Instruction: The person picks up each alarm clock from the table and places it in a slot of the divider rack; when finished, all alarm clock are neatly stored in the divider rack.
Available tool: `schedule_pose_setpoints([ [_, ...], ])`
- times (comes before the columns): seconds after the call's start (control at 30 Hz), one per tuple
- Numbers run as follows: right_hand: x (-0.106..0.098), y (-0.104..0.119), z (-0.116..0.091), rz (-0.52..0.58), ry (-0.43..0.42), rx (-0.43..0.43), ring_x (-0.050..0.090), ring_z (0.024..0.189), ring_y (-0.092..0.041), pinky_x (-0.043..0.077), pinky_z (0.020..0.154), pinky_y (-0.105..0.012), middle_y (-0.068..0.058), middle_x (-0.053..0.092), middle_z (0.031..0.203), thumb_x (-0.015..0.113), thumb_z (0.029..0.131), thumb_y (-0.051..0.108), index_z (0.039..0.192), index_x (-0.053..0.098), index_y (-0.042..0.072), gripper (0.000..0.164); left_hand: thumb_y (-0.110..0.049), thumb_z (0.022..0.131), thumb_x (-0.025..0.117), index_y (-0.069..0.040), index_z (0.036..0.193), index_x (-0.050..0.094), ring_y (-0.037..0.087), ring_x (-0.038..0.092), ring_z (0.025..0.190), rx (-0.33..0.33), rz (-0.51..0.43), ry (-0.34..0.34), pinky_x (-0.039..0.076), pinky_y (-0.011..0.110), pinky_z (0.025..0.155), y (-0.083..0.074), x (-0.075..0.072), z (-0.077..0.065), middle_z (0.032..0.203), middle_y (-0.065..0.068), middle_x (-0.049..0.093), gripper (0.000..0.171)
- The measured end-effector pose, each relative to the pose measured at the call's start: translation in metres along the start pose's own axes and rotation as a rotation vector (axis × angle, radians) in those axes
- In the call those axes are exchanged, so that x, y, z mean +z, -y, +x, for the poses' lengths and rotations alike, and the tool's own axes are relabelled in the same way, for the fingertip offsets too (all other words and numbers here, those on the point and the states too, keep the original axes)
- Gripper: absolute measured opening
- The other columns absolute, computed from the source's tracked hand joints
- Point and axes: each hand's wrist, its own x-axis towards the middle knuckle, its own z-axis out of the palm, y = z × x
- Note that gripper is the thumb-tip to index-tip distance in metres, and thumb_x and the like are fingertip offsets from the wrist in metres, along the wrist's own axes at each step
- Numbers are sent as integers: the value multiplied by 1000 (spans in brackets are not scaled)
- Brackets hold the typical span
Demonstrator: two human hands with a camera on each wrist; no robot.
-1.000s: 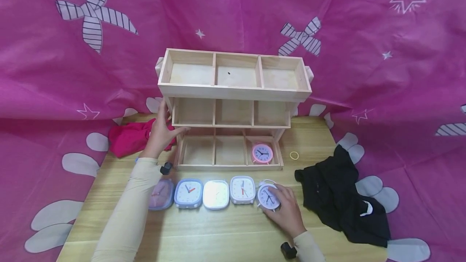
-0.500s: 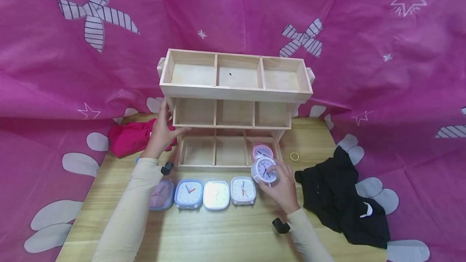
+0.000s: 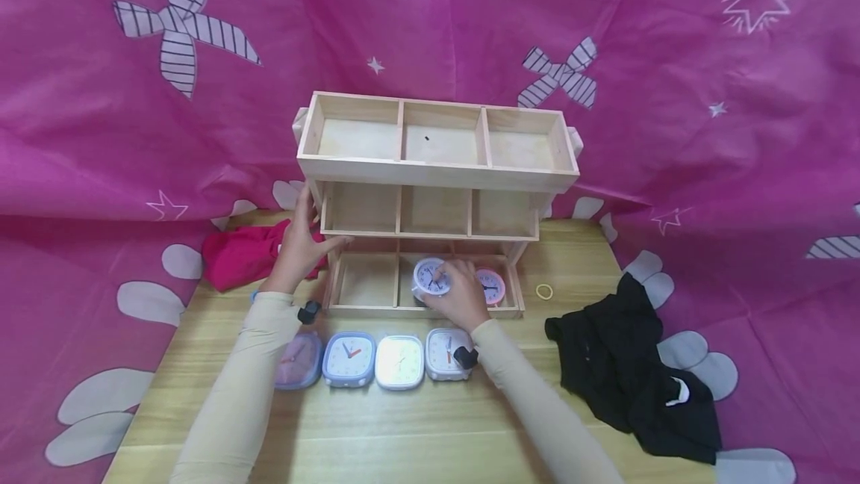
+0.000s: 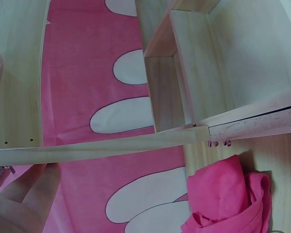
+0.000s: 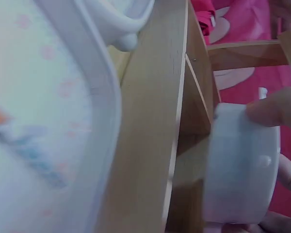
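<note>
My right hand [image 3: 463, 296] holds a round white alarm clock [image 3: 431, 277] over the middle compartment of the bottom tray [image 3: 423, 312]. In the right wrist view, the thumb and fingers sit around the white casing [image 5: 240, 165], just behind the tray's front wall. A pink alarm clock [image 3: 490, 287] stands in the right compartment, partly behind that hand. My left hand [image 3: 295, 252] grips the left side of the three-tier wooden organizer [image 3: 437, 170]. Its thumb reaches onto the middle tray, and in the left wrist view fingers [image 4: 43, 189] go behind the slanted side bar [image 4: 111, 149].
In front of the organizer, a row of square clocks lies on the table: purple-blue [image 3: 298, 361], blue [image 3: 349, 359], white [image 3: 399, 361] and another white [image 3: 443, 353] partly under the right wrist camera. Red cloth [image 3: 242, 254] is at left, black cloth [image 3: 631, 372] and a yellow ring [image 3: 544, 291] at right.
My right hand has picked up the round white alarm clock from the row's right end and carried it forward and left, past the pink clock, to the middle compartment. The left hand stays put.
</note>
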Motion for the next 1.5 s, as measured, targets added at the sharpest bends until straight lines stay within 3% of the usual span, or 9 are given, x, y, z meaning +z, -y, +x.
schedule_pose_setpoints([
  [0.23,18,-1,25,-93,145,25,68,111,-33,55,105,-48,-8,76,106,97,71,35,98,73,12,43,-7,84,91,-41,171,5,49,31,160,-6,-8,7,37,70,122,0,2,1,178,9,23,127],
  [0.63,34,0,24,-196,195,8,63,87,-22,55,77,-36,-4,69,92,100,70,36,84,68,14,41,-5,83,91,-38,172,6,48,30,161,11,-22,-5,35,68,125,2,1,2,177,12,24,127],
  [0.83,28,6,20,-180,246,40,65,91,-22,57,80,-37,-6,72,97,93,82,36,90,75,11,32,-2,82,92,-35,172,4,50,30,160,11,-36,-6,32,68,127,-1,1,1,177,16,23,130],
  [0.9,24,8,16,-166,257,56,68,106,-28,59,95,-42,-11,74,112,87,89,37,95,77,11,28,-2,82,92,-36,172,5,50,30,160,10,-30,-5,32,68,127,-1,1,0,177,17,23,130],
  [0.97,18,11,8,-141,240,69,66,123,-34,56,110,-48,-15,72,128,81,95,38,100,79,11,27,-3,82,92,-37,172,5,50,31,159,9,-21,-4,33,68,126,0,1,0,177,17,24,130],
  [1.07,5,12,-11,-109,199,51,61,132,-38,52,115,-52,-16,68,137,75,100,37,104,78,10,28,-6,82,92,-39,172,5,50,31,159,8,-12,-1,33,68,126,2,0,0,177,17,24,129],
  [1.2,-9,3,-45,-109,113,-27,65,116,-26,60,99,-45,-6,71,120,74,100,34,104,77,13,22,-6,82,92,-39,172,6,51,32,159,4,-6,-2,34,68,125,2,-1,0,177,16,25,129],
  [1.33,-18,-13,-76,-127,63,-100,64,118,-25,58,103,-47,-4,72,119,75,100,32,110,78,12,22,-2,81,92,-37,172,7,51,33,159,22,7,-17,35,70,123,2,-1,1,176,16,26,129],
  [1.5,-24,-32,-114,-125,132,-95,60,133,-31,52,114,-54,-11,67,139,76,99,37,130,74,10,42,-1,81,92,-37,172,8,49,33,159,26,7,-18,36,70,123,3,1,2,175,15,28,129],
])
